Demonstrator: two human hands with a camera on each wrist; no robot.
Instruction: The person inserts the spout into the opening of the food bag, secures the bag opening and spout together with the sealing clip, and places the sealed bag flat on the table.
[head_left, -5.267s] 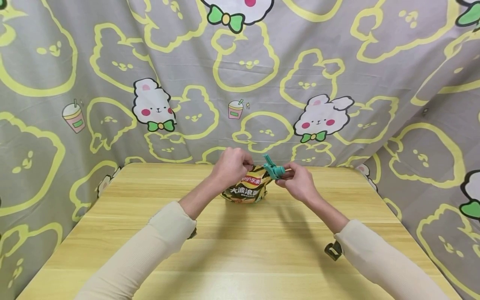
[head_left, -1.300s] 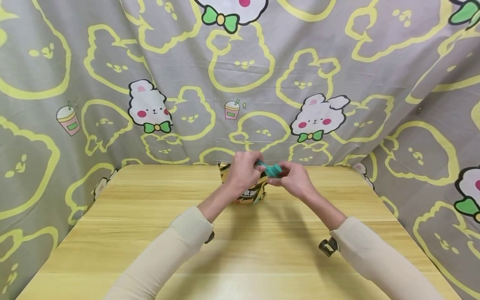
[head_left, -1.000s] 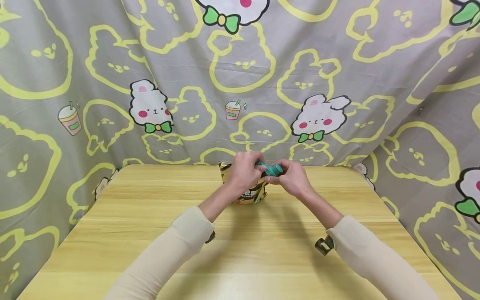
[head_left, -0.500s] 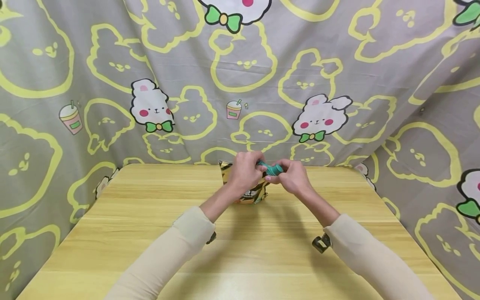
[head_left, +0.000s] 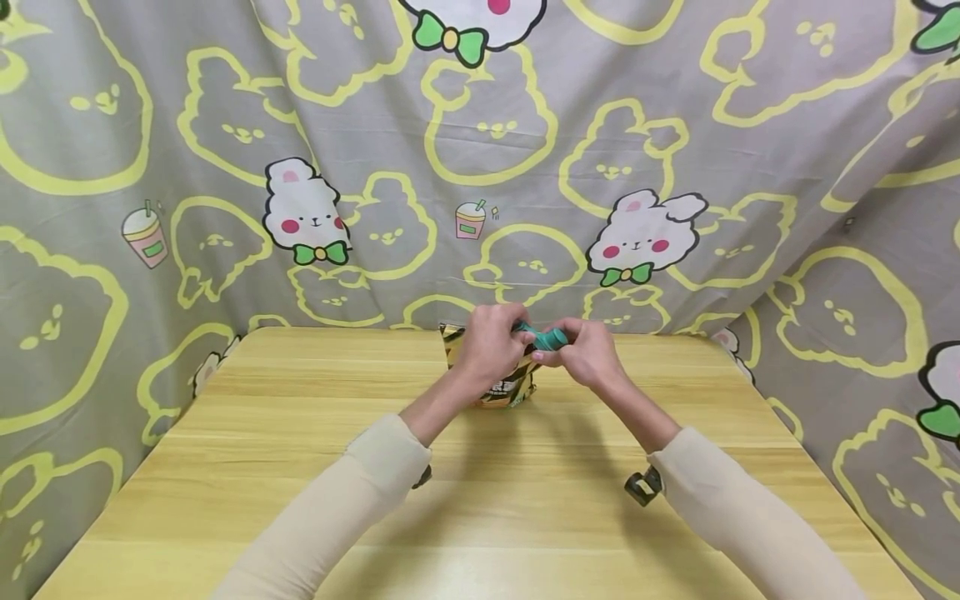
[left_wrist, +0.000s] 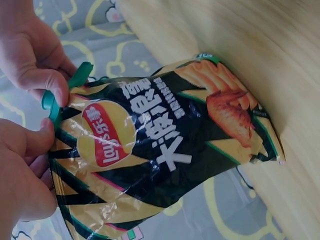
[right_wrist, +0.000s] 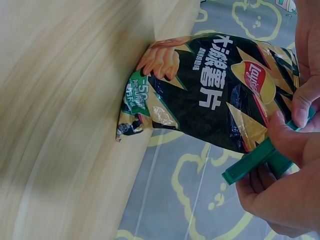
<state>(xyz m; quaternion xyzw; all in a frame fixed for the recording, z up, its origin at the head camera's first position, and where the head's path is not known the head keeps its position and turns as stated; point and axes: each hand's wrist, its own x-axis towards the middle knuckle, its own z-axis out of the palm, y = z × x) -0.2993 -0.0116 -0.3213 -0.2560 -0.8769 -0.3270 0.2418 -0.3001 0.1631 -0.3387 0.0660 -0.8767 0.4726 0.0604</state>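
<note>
A black-and-gold chip bag point(head_left: 517, 387) stands upright on the table, its printed front plain in the left wrist view and partly behind my left hand point(head_left: 487, 342) in the head view. Along its top edge lies a green bag clip point(right_wrist: 255, 160) with a round, cap-like end point(head_left: 557, 338). The left hand pinches the clip's far end at the bag's top, thumb in front and fingers curled behind. My right hand point(head_left: 588, 354) grips the clip near the round part, its thumb point(right_wrist: 285, 132) on the bar. Both thumbs are close together at the bag's top corner.
The wooden table point(head_left: 480, 517) reaches back to a grey curtain point(head_left: 375, 125) with yellow outlines and white cartoon animals. Just beyond the bag is the table's back edge. A dark wrist camera point(head_left: 643, 486) hangs under the right sleeve.
Since the oldest frame, the left hand has shifted right from the bag's top onto the clip. The clip's raised arm no longer sticks up. Over the last second, the hands barely move.
</note>
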